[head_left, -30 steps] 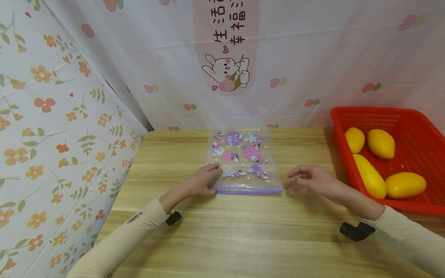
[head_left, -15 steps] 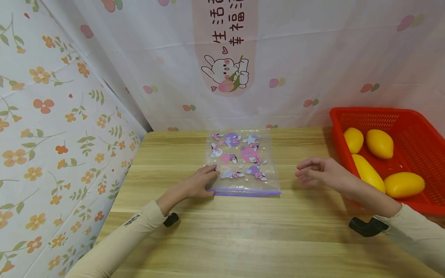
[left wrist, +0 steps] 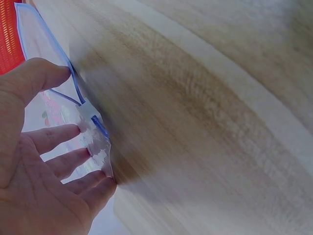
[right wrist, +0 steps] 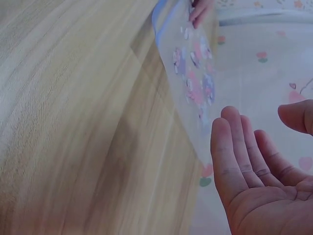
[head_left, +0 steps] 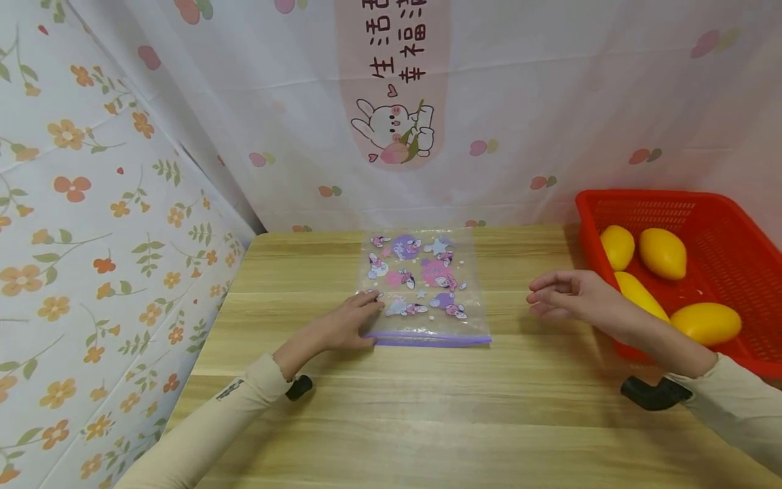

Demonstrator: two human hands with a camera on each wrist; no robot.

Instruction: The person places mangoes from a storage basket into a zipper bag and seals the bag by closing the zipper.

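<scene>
Zip bag (head_left: 421,285), see-through and printed with pink and purple figures, lies on the wooden table (head_left: 427,407) to the left of the red basket (head_left: 647,210), well apart from it; its purple zip strip (head_left: 430,341) runs along the near edge, pointing roughly towards the basket. The left hand (head_left: 345,326) is at the bag's side farther from the basket; its thumb touches the corner by the strip and its fingertips rest at the side edge, spread apart from the thumb, with no firm pinch to be seen. The right hand (head_left: 577,297) is raised just beside the basket's left wall, between it and the bag; its fingers are slightly bent, the thumb stands off from them, and it holds nothing. Four yellow fruits (head_left: 662,253) lie inside the basket.

The bag should prove very light, limp and slick; its film would likely slide on the wood or crease under a push, and it looks unlikely to break, though a hard tug might stretch it; the strip is probably its stiffest part, so the surest hold would be a thumb-and-finger pinch at the strip's end nearest the basket, with the far corner pressed down; whether the zip is sealed cannot be told.
</scene>
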